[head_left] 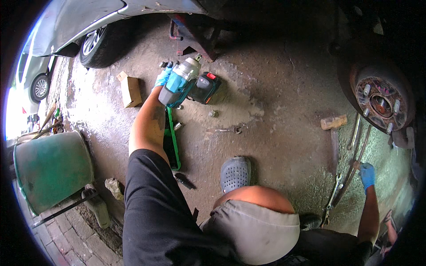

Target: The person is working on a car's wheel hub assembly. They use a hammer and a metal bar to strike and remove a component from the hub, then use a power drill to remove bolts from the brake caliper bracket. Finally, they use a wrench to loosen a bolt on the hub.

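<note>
My left hand (163, 78), in a blue glove, reaches out beside a teal and black cordless impact wrench (177, 84) with a silver nose. The tool's body hides part of the hand. Small dark pieces (164, 64) show at its fingertips, too small to name. The wrench's black battery (205, 88) sits low on its right. Off to the right, my right hand (367, 175), also blue-gloved, is closed beside a long rusty bar (350, 177). A small brownish bit (356, 165) shows at its fingers, but what it grips is unclear.
A hammer (333, 123), a wrench (333, 195) and a spanner (230, 131) lie on the floor. The rusty wheel hub (380, 105) with studs stands at right. A jack stand (193, 37), a cardboard box (130, 91), a green-edged case (174, 150) and a green chair (53, 170) are around me.
</note>
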